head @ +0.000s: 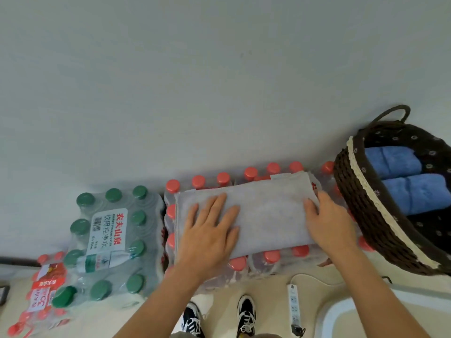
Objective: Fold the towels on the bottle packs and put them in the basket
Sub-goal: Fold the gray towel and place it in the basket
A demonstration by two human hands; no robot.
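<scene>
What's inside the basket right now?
The basket holds a far blue towel and a near blue towel, side by side on the dark flowered lining. Anything beneath them is covered, and the basket's right side runs out of frame.

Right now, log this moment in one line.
grey cloth towel: on red-capped bottle pack; left hand: pressing flat; right hand: at right edge; dark wicker basket: two blue towels

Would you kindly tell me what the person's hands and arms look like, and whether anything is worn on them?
Both are bare. The left hand and right hand carry no gloves, and I see no rings, watch or bracelet at either wrist. The left forearm and right forearm show no sleeve up to the picture's bottom edge.
</scene>
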